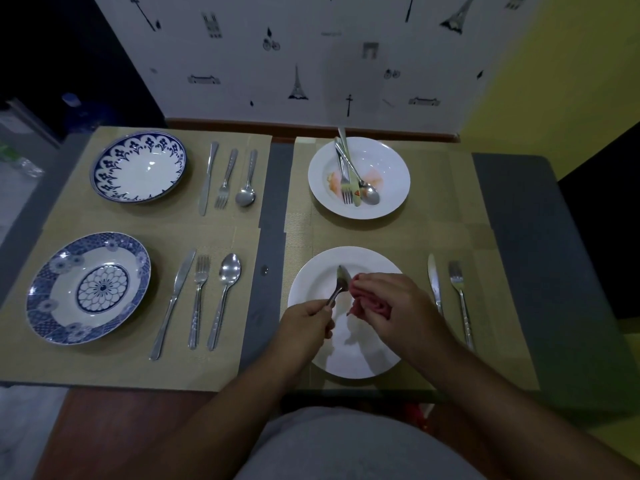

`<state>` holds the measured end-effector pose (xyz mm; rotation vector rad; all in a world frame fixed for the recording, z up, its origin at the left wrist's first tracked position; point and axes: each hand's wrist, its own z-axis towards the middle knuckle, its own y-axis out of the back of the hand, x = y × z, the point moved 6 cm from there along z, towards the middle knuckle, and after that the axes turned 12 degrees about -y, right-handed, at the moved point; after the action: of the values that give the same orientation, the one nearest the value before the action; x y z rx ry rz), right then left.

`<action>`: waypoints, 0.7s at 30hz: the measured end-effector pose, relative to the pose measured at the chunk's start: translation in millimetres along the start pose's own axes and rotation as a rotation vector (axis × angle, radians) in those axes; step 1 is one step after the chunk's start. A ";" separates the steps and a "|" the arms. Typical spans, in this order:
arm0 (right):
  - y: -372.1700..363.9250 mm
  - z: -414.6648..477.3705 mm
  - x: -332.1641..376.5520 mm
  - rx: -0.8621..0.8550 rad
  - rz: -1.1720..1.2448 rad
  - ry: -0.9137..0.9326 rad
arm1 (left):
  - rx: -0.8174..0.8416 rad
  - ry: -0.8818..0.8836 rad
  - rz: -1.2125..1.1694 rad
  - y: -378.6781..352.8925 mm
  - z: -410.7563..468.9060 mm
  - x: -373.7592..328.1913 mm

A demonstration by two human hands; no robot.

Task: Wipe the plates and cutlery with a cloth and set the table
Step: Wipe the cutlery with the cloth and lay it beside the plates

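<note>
I hold a shiny steel spoon [338, 285] by its handle in my left hand [304, 325], bowl up, above the plain white plate [311, 282] nearest me. My right hand [391, 303] grips a bunched pink cloth [367, 301] just beside the spoon's bowl. A steel knife [434, 284] and fork [460, 299] lie right of the plate on the woven beige placemat [485, 271]. Farther back, a white plate with food smears [391, 161] holds piled cutlery.

Grey surface [273, 188] bearing four tan placemats: far left [166, 216], near left [114, 368], far right [443, 188], near right [498, 306]. Small dark round object [264, 270] directly on the bare grey strip between the near mats.
</note>
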<state>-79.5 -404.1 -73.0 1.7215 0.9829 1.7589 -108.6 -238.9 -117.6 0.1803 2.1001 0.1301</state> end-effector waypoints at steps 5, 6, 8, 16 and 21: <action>-3.2 -0.8 4.8 0.035 -0.029 0.087 | 0.068 0.090 -0.172 -1.8 -1.8 6.1; -3.2 -1.7 6.7 0.042 -0.042 0.113 | 0.070 0.097 -0.173 -1.8 -1.6 6.7; -4.4 -4.1 10.3 0.065 -0.085 0.166 | 0.056 0.131 -0.201 -0.8 -1.4 9.2; -5.3 -7.6 22.0 0.098 -0.108 0.261 | 0.065 0.065 -0.128 7.6 -4.4 6.1; -9.3 -12.9 35.1 0.155 -0.172 0.419 | 0.108 0.134 -0.188 5.4 -6.2 12.5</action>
<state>-96.6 -373.4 -57.1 1.3271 1.4313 2.0129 -119.8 -231.5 -124.1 0.0384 2.2467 -0.0867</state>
